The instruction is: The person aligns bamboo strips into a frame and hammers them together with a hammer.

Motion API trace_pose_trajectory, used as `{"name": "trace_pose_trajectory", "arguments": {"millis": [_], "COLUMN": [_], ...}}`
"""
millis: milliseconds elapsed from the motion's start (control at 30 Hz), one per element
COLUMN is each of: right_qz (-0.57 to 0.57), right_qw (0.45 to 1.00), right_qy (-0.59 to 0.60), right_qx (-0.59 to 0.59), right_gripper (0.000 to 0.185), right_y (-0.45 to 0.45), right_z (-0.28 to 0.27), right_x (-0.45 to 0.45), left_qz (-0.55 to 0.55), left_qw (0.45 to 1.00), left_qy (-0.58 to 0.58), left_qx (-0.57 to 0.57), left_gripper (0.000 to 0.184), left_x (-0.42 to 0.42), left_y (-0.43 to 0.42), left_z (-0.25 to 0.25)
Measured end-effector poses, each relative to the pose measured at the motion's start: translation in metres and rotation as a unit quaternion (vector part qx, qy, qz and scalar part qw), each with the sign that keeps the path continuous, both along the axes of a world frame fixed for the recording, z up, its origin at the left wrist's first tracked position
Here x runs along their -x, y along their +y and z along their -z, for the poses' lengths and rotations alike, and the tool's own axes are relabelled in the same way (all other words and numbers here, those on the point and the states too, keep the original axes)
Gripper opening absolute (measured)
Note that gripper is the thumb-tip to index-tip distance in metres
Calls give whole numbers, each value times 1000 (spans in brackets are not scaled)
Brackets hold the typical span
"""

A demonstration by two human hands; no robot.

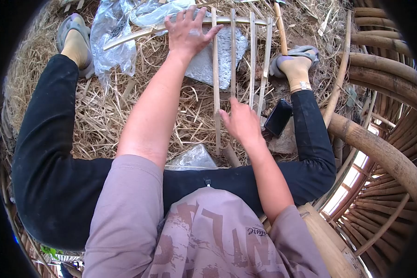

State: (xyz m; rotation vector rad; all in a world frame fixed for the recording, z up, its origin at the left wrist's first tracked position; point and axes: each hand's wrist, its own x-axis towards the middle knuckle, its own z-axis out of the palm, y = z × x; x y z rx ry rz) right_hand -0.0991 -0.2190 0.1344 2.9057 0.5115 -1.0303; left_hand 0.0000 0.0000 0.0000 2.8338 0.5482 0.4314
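My left hand (pixel 187 33) reaches forward with its fingers spread, pressing on a long split bamboo strip (pixel 139 34) that runs crosswise. Its thumb touches the top of an upright-lying bamboo strip (pixel 216 69). Several such strips lie roughly side by side, their far ends at the crosswise one. My right hand (pixel 244 123) is closed around the lower part of the second bamboo strip (pixel 233 55), its thumb pointing left; the fingertips are partly hidden. Beneath the strips is a flat grey stone slab (pixel 208 67).
A black phone (pixel 278 117) leans on a stone near my right foot (pixel 295 65). Crumpled clear plastic (pixel 111 41) lies beside my left foot (pixel 76 44). Straw-like shavings (pixel 99 125) cover the ground. Thick curved bamboo poles (pixel 380 148) stand at the right.
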Motion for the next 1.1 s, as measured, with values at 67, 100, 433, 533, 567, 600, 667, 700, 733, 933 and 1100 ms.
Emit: {"name": "trace_pose_trajectory", "arguments": {"millis": [67,100,433,533,567,600,667,700,733,933,1100], "right_qz": [5,8,21,23,24,27,34,31,29,23,23], "right_qw": [1000,1000,998,998,998,998,997,997,997,996,996], "right_qy": [2,7,41,50,48,50,56,53,49,57,55], "right_qx": [-27,-3,-38,-42,-42,-40,-40,-42,-44,-67,-73], "right_gripper": [41,42,39,37,37,36,36,35,35,31,29], "right_y": [4,-3,-9,-6,-5,-4,-3,-3,-3,-7,-7], "right_z": [7,0,35,30,29,30,31,31,32,42,44], "right_x": [3,4,13,14,14,14,15,15,15,15,16], "left_qz": [-2,-1,-5,-2,-1,-1,-2,-4,-5,-6,-9], "left_qw": [1000,1000,1000,1000,1000,1000,999,1000,1000,1000,1000], "left_qy": [5,7,23,25,24,26,32,29,25,18,20], "left_qx": [-3,19,8,11,11,13,13,10,7,11,11], "left_gripper": [79,80,82,83,83,82,82,81,81,78,73], "left_x": [1,1,1,2,2,2,2,2,2,1,0], "left_y": [0,-12,-1,-1,-1,-1,-1,-1,-2,-1,-2], "left_z": [-1,-3,-5,-5,-5,-6,-7,-7,-7,-4,-3]}}
